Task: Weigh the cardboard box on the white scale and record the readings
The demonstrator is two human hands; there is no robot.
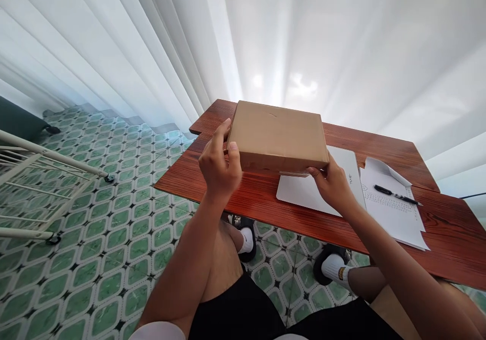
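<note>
A brown cardboard box (279, 130) is held up over the wooden table (182, 170), its broad top face tilted toward me. My left hand (222, 160) grips its left end, thumb at the near corner and fingers along the side. At the near right corner, my right hand (330, 180) holds the box from below and the side, with its far fingers hidden behind the cardboard. Behind and under my right hand lies a flat silver laptop (299, 193), closed, on the table.
Right of the laptop are sheets of written paper (387, 193) with a black pen (397, 195) on top. White curtains (341, 41) hang behind the table. A white wheeled rack (49, 153) stands at left on the green tiled floor (125, 218).
</note>
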